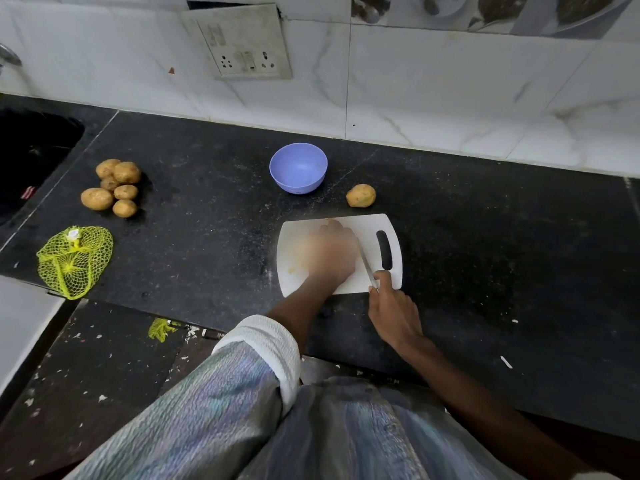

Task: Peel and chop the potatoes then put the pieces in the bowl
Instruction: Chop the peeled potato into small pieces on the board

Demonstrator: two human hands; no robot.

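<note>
A white cutting board (367, 225) lies on the black counter. My left hand (330, 252) is blurred over the board and covers the potato on it; only a pale yellow edge of that potato (332, 221) shows at the fingertips. My right hand (393, 311) grips a knife (367, 265), its blade slanting beside my left hand. A light purple bowl (298, 168) stands beyond the board with nothing in it. One unpeeled potato (361, 195) lies just behind the board. Several more unpeeled potatoes (114, 187) sit in a pile at the left.
A yellow net bag (74, 259) lies near the counter's left front edge. A dark sink (31, 157) is at the far left. A tiled wall with a socket plate (242, 46) runs behind. Scraps litter the floor (104, 368) below.
</note>
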